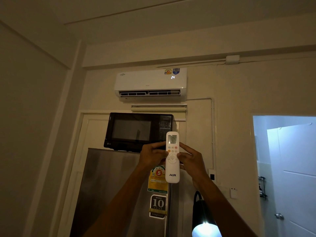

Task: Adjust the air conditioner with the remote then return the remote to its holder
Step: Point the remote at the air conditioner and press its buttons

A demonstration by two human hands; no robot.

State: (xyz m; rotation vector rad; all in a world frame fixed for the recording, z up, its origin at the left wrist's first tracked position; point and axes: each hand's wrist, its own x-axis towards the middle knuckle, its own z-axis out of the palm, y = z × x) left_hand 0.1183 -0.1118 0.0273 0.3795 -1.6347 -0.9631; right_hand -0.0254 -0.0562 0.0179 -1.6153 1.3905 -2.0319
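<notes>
Both hands grip remote [172,157] upright — air conditioner [150,84] reads 24.

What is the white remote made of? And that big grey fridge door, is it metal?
The remote looks like smooth white plastic: its rounded shell has a soft sheen. Both hands, left hand and right hand, hold it. The fridge door looks like brushed steel, grey with dull streaky reflections, though it may only be a metal-look coating.

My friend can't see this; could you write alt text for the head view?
Two bare hands, left hand and right hand, hold an upright white AUX remote toward a white wall-mounted air conditioner displaying 24, above a black microwave.
</notes>
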